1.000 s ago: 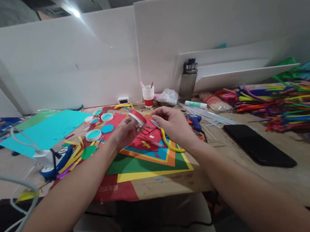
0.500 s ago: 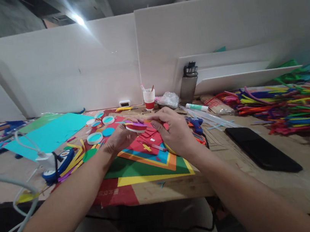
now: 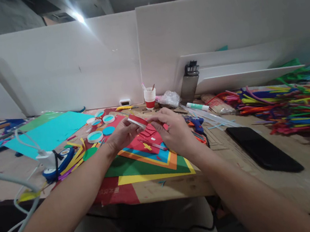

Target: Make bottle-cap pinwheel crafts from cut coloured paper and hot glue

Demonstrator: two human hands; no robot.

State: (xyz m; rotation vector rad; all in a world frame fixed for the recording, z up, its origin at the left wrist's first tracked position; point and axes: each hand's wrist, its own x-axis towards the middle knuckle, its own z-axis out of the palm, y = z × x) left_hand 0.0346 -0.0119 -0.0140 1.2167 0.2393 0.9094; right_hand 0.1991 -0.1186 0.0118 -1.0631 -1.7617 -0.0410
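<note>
My left hand [image 3: 122, 135] and my right hand [image 3: 172, 130] meet above a stack of coloured paper squares [image 3: 150, 162]. Between their fingertips they pinch a small round white lid with a red face [image 3: 137, 120], tilted on its edge. Fingers of both hands are curled onto its rim. Red paper scraps [image 3: 147, 135] lie on the stack just below the hands. Several white lids with teal discs [image 3: 94, 136] sit on the desk left of my left hand.
A teal sheet [image 3: 48, 132] and a white cable with plug [image 3: 43, 156] lie at the left. A black phone [image 3: 263, 148], a blue glue gun [image 3: 195, 122] and a heap of coloured pipe cleaners [image 3: 286, 107] are at the right. A paper cup [image 3: 149, 97] and a metal bottle [image 3: 189, 82] stand by the white back panel.
My right hand moved left and joined the left on the red-faced lid. The lid went from tilted, to flat, to tilted again between the fingers. The yellow strip by my right hand is now hidden.
</note>
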